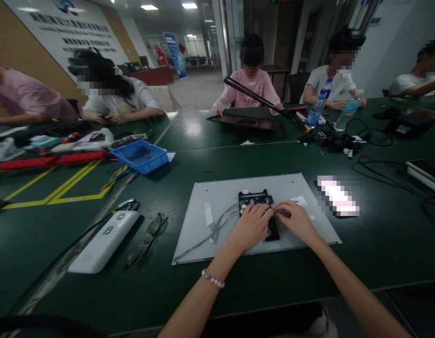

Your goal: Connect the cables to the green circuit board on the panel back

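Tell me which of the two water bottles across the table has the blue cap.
The left bottle, nearer the person in pink: blue cap, dark blue label. The other bottle beside it has a pale cap.

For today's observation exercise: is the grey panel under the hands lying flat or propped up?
Flat: the grey panel lies with its visible edges against the green table, none raised.

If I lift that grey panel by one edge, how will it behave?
Likely flexes: the grey panel looks broad and thin. It lies flat on the smooth table, so it probably slides easily. The loose cables on it may drag.
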Demonstrator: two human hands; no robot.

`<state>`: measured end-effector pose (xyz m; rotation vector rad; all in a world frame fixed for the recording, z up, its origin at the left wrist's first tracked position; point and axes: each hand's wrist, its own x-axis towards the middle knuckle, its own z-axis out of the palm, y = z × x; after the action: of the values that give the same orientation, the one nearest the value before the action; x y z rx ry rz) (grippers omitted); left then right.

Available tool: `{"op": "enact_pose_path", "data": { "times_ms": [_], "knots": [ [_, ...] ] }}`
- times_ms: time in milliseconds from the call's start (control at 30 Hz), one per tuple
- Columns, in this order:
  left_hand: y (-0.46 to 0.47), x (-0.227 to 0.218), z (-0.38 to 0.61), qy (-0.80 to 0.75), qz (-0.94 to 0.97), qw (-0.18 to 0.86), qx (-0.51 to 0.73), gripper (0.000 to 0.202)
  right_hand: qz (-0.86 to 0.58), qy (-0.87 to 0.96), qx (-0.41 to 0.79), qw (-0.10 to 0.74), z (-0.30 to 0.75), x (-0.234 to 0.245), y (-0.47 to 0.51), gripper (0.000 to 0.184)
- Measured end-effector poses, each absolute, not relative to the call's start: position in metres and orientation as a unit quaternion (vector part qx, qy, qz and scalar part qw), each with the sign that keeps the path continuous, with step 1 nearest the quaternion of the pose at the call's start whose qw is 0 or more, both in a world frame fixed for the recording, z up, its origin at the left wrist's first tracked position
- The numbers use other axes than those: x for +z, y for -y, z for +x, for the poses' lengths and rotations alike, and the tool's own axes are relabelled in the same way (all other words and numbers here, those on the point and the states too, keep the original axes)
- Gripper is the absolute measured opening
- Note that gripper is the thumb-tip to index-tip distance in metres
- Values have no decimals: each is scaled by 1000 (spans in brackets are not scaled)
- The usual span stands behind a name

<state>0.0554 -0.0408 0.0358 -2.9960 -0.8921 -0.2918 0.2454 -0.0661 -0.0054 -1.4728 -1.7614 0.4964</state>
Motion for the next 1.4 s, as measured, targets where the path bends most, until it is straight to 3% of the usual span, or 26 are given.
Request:
{"op": "enact_pose_path", "data": {
  "times_ms": [267, 500, 733, 1133, 1300, 1400],
  "knots": [
    [40, 45, 50, 304, -943, -11, -139, 41, -573, 664, 221, 426, 251, -3, 68, 17],
    [11, 65, 2, 448, -856, -59, -251, 32, -580, 652, 224, 434, 254, -4, 71, 17],
    [-15, 35, -80, 562, -782, -118, -240, 43, -577, 667, 210, 423, 252, -2, 73, 18],
    [-22, 28, -94, 597, -731, -201, -262, 21, -576, 668, 206, 422, 256, -5, 74, 18],
    [-11, 53, -96, 600, -642, -295, -374, 31, -577, 656, 194, 446, 255, 4, 74, 20],
    [2, 62, -90, 587, -639, -300, -396, 30, -574, 657, 179, 455, 245, 18, 77, 21]
  ]
}}
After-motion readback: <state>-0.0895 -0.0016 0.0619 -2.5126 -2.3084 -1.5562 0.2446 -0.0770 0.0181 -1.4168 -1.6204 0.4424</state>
